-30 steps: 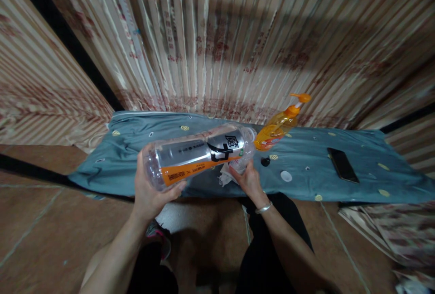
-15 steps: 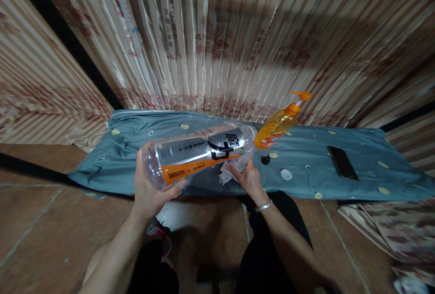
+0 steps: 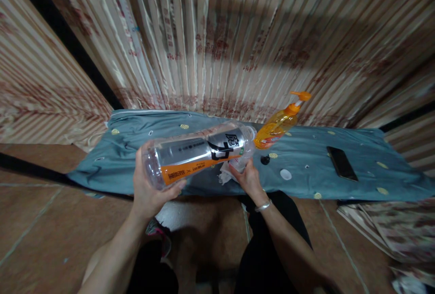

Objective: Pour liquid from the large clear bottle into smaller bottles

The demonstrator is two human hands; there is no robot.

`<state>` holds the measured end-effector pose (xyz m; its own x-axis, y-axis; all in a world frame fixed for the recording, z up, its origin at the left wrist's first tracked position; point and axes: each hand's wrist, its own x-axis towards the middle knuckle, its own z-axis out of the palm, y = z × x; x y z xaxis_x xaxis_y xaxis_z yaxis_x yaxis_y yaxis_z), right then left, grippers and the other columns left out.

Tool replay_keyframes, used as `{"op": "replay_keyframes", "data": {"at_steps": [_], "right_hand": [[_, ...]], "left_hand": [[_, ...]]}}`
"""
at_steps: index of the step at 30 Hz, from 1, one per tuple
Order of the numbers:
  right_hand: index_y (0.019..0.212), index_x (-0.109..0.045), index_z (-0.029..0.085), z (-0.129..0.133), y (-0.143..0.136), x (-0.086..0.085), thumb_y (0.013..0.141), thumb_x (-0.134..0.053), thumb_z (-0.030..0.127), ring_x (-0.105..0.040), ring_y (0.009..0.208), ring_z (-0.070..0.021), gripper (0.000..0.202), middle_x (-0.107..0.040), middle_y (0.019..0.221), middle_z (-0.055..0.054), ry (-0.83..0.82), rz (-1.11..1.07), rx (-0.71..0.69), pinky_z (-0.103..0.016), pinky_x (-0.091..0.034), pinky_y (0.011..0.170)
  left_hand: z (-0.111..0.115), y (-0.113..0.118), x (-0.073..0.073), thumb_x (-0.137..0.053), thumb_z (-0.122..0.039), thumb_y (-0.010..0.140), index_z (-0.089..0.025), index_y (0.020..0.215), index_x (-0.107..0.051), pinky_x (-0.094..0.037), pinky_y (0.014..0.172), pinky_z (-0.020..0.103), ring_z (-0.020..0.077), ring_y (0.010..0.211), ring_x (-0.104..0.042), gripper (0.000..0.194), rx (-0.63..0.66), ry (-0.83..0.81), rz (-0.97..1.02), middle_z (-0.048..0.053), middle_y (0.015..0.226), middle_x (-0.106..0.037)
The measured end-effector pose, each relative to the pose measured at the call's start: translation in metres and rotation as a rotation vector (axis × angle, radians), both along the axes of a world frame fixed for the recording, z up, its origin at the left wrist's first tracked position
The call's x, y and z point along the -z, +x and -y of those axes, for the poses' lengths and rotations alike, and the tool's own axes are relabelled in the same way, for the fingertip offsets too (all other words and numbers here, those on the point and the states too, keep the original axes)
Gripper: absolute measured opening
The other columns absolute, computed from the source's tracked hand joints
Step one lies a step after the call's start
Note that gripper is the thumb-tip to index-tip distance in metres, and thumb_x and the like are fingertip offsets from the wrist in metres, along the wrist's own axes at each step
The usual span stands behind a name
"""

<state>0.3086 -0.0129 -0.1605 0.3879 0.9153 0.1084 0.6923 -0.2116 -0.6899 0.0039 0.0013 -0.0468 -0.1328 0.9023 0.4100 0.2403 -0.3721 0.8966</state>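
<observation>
Striped curtain [image 3: 217, 54] behind; below it, a blue-green cloth [image 3: 115, 162]. Left forearm runs up from the lower left, left hand [image 3: 148, 194] cupped, thumb along the near side. Right forearm angles in from the lower right, right hand [image 3: 249, 180] turned inward. Left grip: wrapped round the base of a large bottle [image 3: 190, 153], which lies sideways across the view, neck right. Right grip: fingers closed about a clear container [image 3: 239, 163] just under the large bottle's neck, partly hidden; exact shape not readable. Pump bottle [image 3: 276, 128], orange, upright just beyond that neck. Phone [image 3: 342, 163] well right. Crumpled tissue [image 3: 224, 174] by the right thumb. White disc [image 3: 286, 174] and black cap [image 3: 265, 160], both near the right hand.
</observation>
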Motion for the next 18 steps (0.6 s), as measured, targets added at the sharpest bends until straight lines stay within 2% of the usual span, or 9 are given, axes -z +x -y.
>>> {"op": "replay_keyframes", "data": {"at_steps": [4, 11, 18], "right_hand": [[0.145, -0.055, 0.011, 0.000, -0.002, -0.001, 0.087, -0.079, 0.046, -0.081, 0.107, -0.0406, 0.072, -0.082, 0.119, -0.023, 0.018, -0.009, 0.034, -0.049, -0.063, 0.091], [0.143, -0.055, 0.013, -0.001, 0.000, 0.001, 0.087, -0.077, 0.050, -0.082, 0.105, -0.0400, 0.071, -0.083, 0.115, -0.020, 0.019, -0.007, 0.018, -0.049, -0.064, 0.089], [0.143, -0.055, 0.009, -0.001, 0.000, 0.005, 0.088, -0.077, 0.053, -0.083, 0.104, -0.0413, 0.074, -0.082, 0.118, -0.024, 0.041, 0.039, 0.025, -0.049, -0.065, 0.088]], "left_hand": [[0.000, 0.001, -0.002, -0.096, -0.065, 0.053, -0.020, 0.134, -0.060, -0.058, 0.112, 0.069, 0.0477, 0.125, -0.072, 0.099, 0.000, 0.025, -0.001, 0.018, 0.131, -0.070], [0.002, 0.004, -0.009, -0.095, -0.064, 0.060, -0.025, 0.132, -0.059, -0.061, 0.109, 0.065, 0.0436, 0.119, -0.074, 0.090, 0.003, 0.124, -0.034, 0.014, 0.125, -0.069], [0.002, 0.005, -0.011, -0.094, -0.069, 0.058, -0.025, 0.133, -0.059, -0.060, 0.111, 0.068, 0.0460, 0.123, -0.072, 0.094, -0.009, 0.085, -0.040, 0.014, 0.126, -0.070]]}}
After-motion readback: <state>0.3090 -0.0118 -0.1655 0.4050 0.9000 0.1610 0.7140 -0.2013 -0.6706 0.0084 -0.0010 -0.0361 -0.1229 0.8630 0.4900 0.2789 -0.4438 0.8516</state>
